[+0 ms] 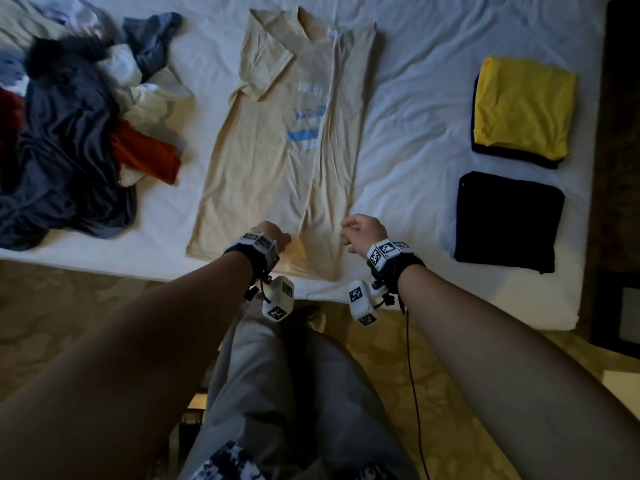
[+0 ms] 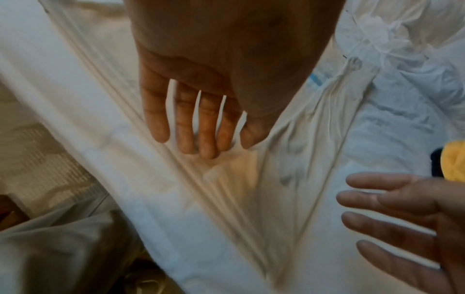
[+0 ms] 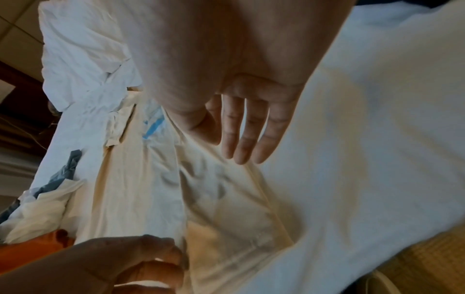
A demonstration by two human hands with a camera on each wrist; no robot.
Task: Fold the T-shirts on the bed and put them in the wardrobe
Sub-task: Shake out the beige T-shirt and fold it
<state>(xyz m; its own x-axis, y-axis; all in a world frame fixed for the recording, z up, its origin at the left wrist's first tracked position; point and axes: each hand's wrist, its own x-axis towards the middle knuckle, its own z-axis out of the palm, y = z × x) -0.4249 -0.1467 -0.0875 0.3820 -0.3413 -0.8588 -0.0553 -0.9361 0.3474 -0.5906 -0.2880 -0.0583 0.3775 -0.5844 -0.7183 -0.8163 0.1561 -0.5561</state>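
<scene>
On the left of the white bed, a heap of unfolded clothes in grey-blue, red-orange and white reaches almost to the near mattress edge. A strip of bare sheet separates the heap from the cream T-shirt, which lies flat in the middle, collar away from the person, hem at the near edge; its right side is folded in over the blue print, the left sleeve still out. The left hand rests on the hem near the middle, fingers extended with small gaps between them, tips touching the gathered cloth. Just to the right, the right hand hovers at the shirt's folded right edge; its fingers are loosely extended and hold nothing. Wide bare sheet follows, then, near the bed's right edge, a folded yellow T-shirt stacked on a dark one, and closer to the person a folded black T-shirt. Patterned carpet runs along the near side.
</scene>
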